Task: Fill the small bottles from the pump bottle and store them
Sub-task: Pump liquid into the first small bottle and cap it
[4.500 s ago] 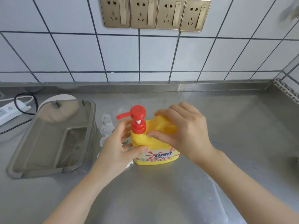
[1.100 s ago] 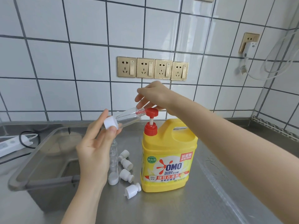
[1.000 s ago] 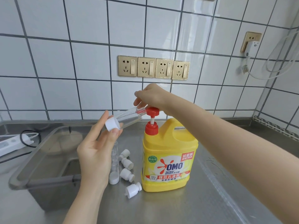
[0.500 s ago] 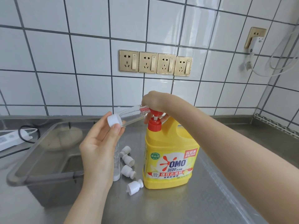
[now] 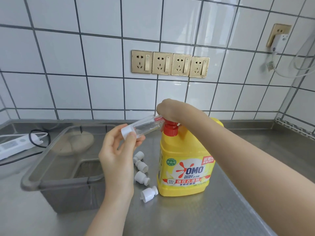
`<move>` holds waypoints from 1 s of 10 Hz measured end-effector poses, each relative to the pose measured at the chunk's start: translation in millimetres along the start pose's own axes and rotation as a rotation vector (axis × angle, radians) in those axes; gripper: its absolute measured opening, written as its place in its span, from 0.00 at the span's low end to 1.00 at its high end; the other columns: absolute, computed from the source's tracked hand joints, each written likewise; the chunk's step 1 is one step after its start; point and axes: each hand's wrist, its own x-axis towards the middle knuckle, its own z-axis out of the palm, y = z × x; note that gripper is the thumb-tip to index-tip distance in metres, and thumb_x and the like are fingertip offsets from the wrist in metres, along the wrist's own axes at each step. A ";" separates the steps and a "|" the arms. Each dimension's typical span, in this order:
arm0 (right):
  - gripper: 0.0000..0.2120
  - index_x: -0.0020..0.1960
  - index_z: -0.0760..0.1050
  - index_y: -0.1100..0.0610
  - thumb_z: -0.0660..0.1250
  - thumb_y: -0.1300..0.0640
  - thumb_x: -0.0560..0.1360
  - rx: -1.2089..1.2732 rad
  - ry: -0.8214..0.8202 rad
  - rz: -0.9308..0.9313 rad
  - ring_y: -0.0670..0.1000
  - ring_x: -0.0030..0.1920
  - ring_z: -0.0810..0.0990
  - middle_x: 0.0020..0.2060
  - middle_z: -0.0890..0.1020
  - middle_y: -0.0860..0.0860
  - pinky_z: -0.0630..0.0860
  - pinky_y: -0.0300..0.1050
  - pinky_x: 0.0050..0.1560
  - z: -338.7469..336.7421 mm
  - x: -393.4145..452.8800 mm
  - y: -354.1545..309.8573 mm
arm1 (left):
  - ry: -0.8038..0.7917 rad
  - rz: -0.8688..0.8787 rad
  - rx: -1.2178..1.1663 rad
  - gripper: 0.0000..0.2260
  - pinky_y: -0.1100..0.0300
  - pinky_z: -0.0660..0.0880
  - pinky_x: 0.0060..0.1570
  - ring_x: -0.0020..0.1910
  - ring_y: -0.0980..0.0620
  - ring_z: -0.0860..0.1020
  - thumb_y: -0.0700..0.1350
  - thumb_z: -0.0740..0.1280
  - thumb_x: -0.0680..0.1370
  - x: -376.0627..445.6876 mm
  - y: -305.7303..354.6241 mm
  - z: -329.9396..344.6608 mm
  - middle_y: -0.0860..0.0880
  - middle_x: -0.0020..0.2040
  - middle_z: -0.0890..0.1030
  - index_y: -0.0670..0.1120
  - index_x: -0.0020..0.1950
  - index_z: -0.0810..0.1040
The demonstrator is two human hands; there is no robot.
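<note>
At the centre of the frame stands the tall yellow plastic pump bottle (image 5: 185, 166) with a red pump head, upright on the brushed steel counter (image 5: 221, 210). The right hand (image 5: 167, 109) rests on top of the pump head, pressing it — how its fingers lie I cannot tell. The left hand (image 5: 117, 150) pinches the small clear plastic bottle (image 5: 144, 127) near its white base, tilted with its open neck at the red spout. Four small white caps (image 5: 142, 178) lie left of the yellow bottle. At lower left sits a translucent grey plastic storage box (image 5: 64, 183) — a white power strip (image 5: 15, 147) lies beyond it.
</note>
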 end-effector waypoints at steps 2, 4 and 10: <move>0.12 0.35 0.67 0.59 0.56 0.63 0.77 0.464 0.070 0.071 0.47 0.20 0.78 0.33 0.80 0.55 0.67 0.33 0.14 -19.6 3.9 6.0 | -0.042 -0.034 -0.130 0.11 0.60 0.79 0.52 0.51 0.45 0.85 0.36 0.67 0.78 1.5 10.9 1.6 0.44 0.53 0.85 0.44 0.60 0.79; 0.11 0.50 0.79 0.64 0.60 0.60 0.77 0.744 0.064 0.124 0.54 0.25 0.79 0.41 0.83 0.58 0.73 0.34 0.23 -29.7 6.7 4.4 | -0.059 -0.043 -0.150 0.13 0.60 0.79 0.53 0.56 0.45 0.83 0.35 0.67 0.78 2.2 14.6 3.6 0.44 0.57 0.84 0.50 0.58 0.80; 0.14 0.34 0.65 0.54 0.59 0.58 0.79 0.527 0.044 0.111 0.52 0.32 0.75 0.33 0.69 0.49 0.66 0.39 0.32 6.5 25.7 5.5 | -0.032 0.046 0.039 0.09 0.60 0.81 0.46 0.42 0.51 0.85 0.37 0.69 0.73 2.4 1.5 -3.1 0.49 0.47 0.84 0.44 0.53 0.79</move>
